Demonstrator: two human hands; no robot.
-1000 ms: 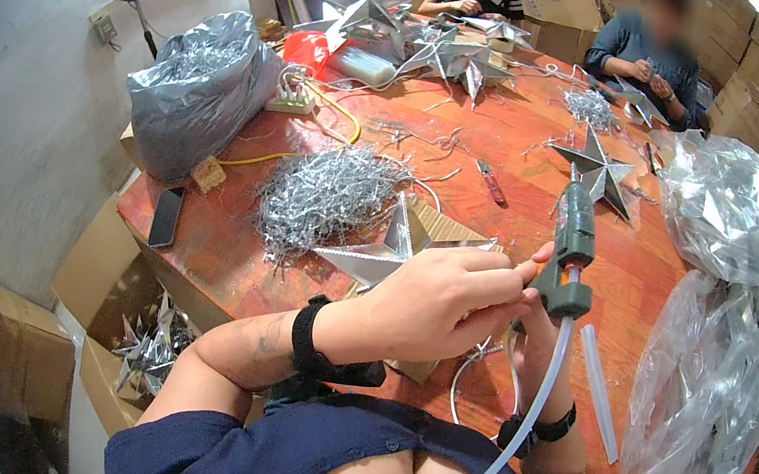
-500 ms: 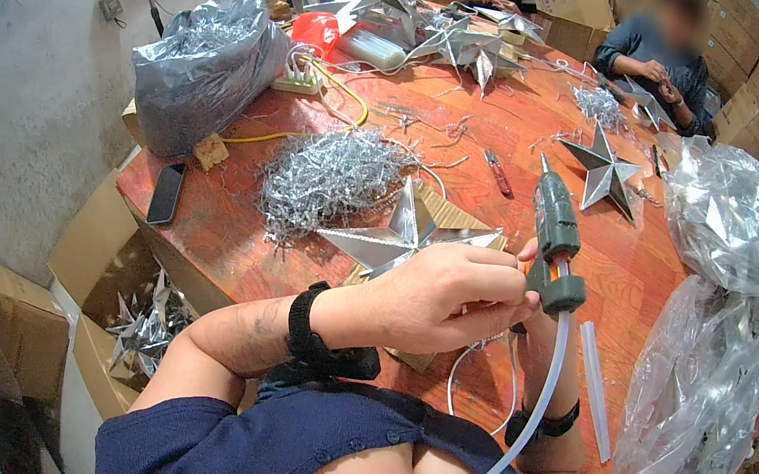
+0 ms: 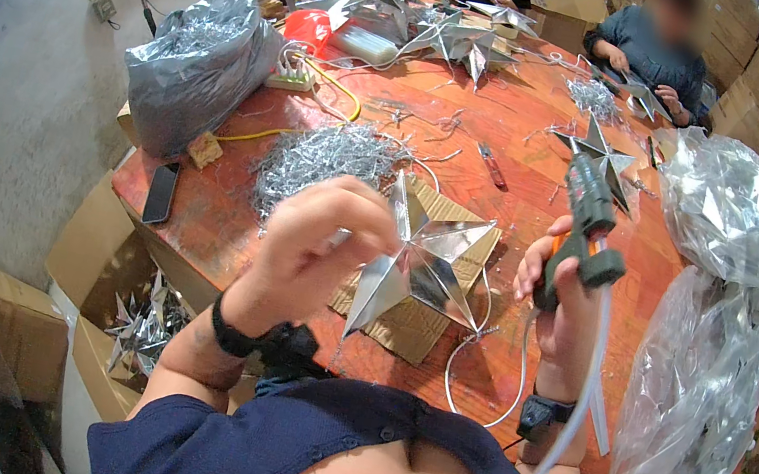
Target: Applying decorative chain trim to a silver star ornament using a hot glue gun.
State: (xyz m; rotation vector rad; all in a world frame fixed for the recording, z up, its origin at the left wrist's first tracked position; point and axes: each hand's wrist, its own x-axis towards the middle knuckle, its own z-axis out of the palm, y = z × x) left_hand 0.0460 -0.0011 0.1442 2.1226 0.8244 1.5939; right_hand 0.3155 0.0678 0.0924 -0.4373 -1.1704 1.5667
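Observation:
My right hand [image 3: 566, 309] is closed around the handle of a dark green hot glue gun [image 3: 589, 201], its nozzle pointing up and away. From its back end a long clear glue stick [image 3: 589, 386] hangs down in a curve. My left hand [image 3: 313, 241] is raised with bent fingers beside the left arms of a shiny silver star [image 3: 429, 271]; motion blurs it, and I cannot tell whether it holds anything. The star lies on a piece of corrugated cardboard [image 3: 399, 330]. Behind the left hand is a heap of silver tinsel shreds [image 3: 317, 157].
A red utility knife [image 3: 491, 167] and another star [image 3: 605, 157] lie farther back. Clear plastic bags [image 3: 738, 219] fill the right side. A phone [image 3: 161, 193] and a grey sack of tinsel [image 3: 193, 82] sit left. Two people work across the table [image 3: 405, 94].
My hands have parted: the left swung left, away from the glue gun, uncovering the star. My right hand moved slightly right with the gun. The co-worker at right lowered their hands to a star.

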